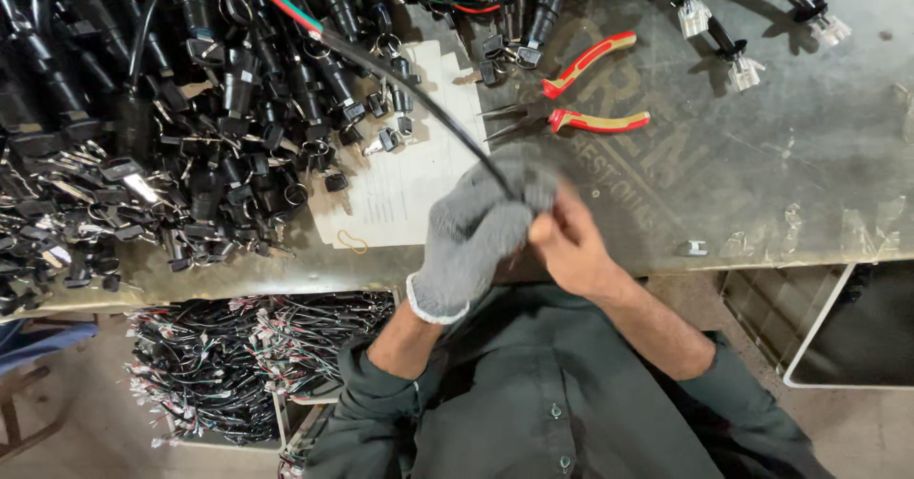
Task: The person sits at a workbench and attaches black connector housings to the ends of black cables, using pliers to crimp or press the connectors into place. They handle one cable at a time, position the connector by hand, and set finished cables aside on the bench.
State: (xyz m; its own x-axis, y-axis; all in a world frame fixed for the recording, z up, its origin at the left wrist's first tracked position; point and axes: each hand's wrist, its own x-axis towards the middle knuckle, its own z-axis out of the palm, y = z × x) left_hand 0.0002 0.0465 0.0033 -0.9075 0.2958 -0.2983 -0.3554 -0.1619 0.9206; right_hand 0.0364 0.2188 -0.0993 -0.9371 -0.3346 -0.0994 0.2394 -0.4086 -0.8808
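My left hand (471, 241), in a grey knit glove, is closed around the near end of a black sleeved cable (419, 98). That cable runs up and left, with red and green wires showing at its far end near the pile. My bare right hand (569, 243) presses against the glove and pinches the same cable end; its fingertips are partly hidden behind the glove. Both hands sit at the front edge of the grey worktable (762, 174).
A big heap of black key-lock switches with keys (171, 127) covers the table's left half. Red-handled needle-nose pliers (581, 93) lie open beyond my hands. A white paper sheet (409, 193) lies under the cable. White connectors (743, 69) sit far right. A bin of wire harnesses (238, 365) stands below.
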